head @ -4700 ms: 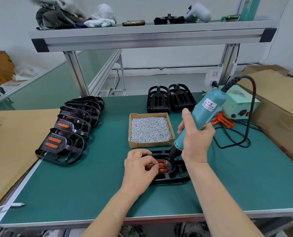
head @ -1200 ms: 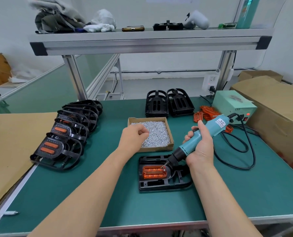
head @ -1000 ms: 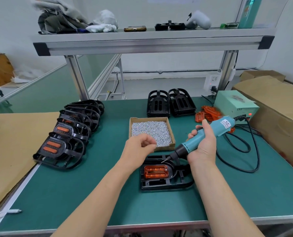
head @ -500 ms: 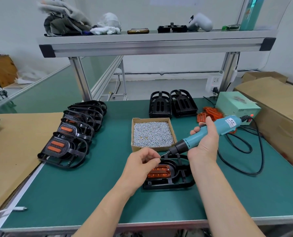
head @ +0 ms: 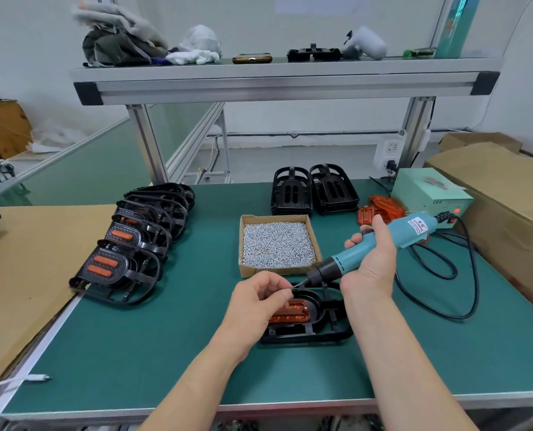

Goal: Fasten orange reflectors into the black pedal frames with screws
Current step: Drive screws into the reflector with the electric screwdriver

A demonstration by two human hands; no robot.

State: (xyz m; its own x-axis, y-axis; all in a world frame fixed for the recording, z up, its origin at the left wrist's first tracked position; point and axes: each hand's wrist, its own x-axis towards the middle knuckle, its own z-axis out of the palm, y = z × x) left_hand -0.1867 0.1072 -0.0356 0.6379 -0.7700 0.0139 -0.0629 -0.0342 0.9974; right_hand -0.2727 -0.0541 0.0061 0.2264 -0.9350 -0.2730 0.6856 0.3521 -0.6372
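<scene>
Both hands curled: left hand [head: 259, 301] round screw [head: 295, 285], right hand [head: 372, 262] round screwdriver [head: 395, 241] ("LED" box [head: 430, 197] behind)

Bright, even, diffuse light. Soft faint shadows on green table [head: 165, 353] under arms. Wide-angle bowing of shelf beam [head: 283, 85] above it. Slight overall softness.

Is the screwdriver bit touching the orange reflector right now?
No, the right hand holds the electric screwdriver tilted, its bit up at the fingertips of the left hand above the reflector.
</scene>
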